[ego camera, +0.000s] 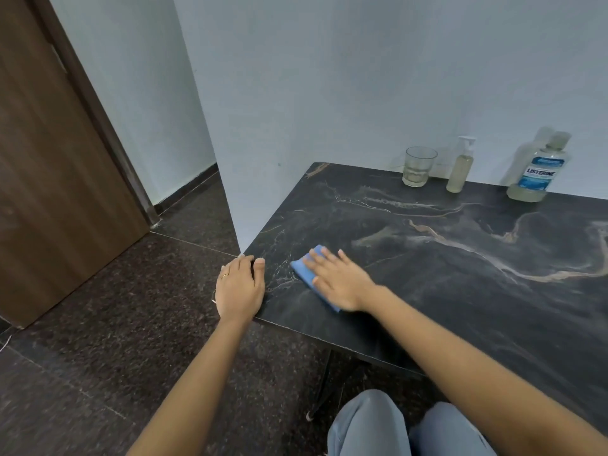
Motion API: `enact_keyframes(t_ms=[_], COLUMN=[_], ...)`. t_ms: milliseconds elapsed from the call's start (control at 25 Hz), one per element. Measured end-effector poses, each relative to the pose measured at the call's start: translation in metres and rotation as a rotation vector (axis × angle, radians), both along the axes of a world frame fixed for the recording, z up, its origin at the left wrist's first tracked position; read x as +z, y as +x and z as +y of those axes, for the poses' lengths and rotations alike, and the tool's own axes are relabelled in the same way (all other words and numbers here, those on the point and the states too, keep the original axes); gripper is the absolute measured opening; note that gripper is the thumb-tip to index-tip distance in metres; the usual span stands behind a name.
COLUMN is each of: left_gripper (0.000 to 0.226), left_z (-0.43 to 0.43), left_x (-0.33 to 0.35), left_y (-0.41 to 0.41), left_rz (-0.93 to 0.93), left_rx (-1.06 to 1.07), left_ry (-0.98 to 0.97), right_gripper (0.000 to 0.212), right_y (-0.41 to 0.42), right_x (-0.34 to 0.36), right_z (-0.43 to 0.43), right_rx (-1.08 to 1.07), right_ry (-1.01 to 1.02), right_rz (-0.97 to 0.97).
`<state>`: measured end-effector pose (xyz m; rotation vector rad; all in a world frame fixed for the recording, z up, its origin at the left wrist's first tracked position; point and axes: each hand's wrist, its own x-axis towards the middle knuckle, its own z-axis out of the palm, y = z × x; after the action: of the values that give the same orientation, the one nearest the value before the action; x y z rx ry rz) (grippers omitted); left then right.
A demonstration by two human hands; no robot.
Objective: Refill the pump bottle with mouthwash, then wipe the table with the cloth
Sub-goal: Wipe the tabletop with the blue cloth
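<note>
A brown wooden door (56,179) is seen at the far left, above a dark speckled floor (98,357). The left hand (239,288) is laid on the near left corner of the dark marble-patterned table (460,291), its thumb resting on the top and its fingers curled over the left edge; a gold ring (224,275) is worn on one finger. Just to its right, a folded blue cloth (309,274) is pressed flat to the tabletop under the right hand (339,283), whose palm is down and whose fingers are spread open, not closed around the fabric. Along the far edge, against the pale wall, three things are stood upright and apart from one another: a clear drinking glass (418,166), then a pump bottle (460,167) filled with pale yellowish liquid, its white pump head fitted on, then a Listerine mouthwash bottle (538,169) with its cap on and only a little liquid at the bottom. Grey-trousered knees (368,426) are seen at the bottom edge.
</note>
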<state>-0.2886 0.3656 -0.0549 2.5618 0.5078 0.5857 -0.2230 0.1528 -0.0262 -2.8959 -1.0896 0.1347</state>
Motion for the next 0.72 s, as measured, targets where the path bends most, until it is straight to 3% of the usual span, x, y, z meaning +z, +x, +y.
enact_keyframes(t_ms=[120,240,400,520,600,720], left_gripper=[0.043,0.044,0.047,0.048,0.047,0.044], left_z=[-0.001,-0.017,-0.063,-0.103,-0.135,-0.178], left_x=[0.003,0.008,0.011,0.014,0.015,0.015], left_y=[0.0,-0.003,-0.008,-0.006,-0.006,-0.01], left_rz=[0.027,0.042,0.073,0.085,0.09,0.089], left_rx=[-0.006,-0.05,-0.205,-0.263,-0.292,-0.355], left_ry=[0.047,0.053,0.076,0.058,0.034,0.044], right_gripper=[0.059,0.07,0.055,0.052,0.054,0.053], right_y=[-0.063,-0.093,-0.059,-0.026,-0.031,-0.084], right_x=[0.004,0.008,0.011,0.011,0.008,0.004], right_z=[-0.045,-0.129,-0.243,-0.245,-0.213,-0.186], right_rx=[0.175,0.142,-0.328,-0.577,-0.538,-0.309], right_ry=[0.04,0.056,-0.049,-0.061,-0.084,-0.053], right_rz=[0.059,0.107,0.066,0.072,0.059,0.007])
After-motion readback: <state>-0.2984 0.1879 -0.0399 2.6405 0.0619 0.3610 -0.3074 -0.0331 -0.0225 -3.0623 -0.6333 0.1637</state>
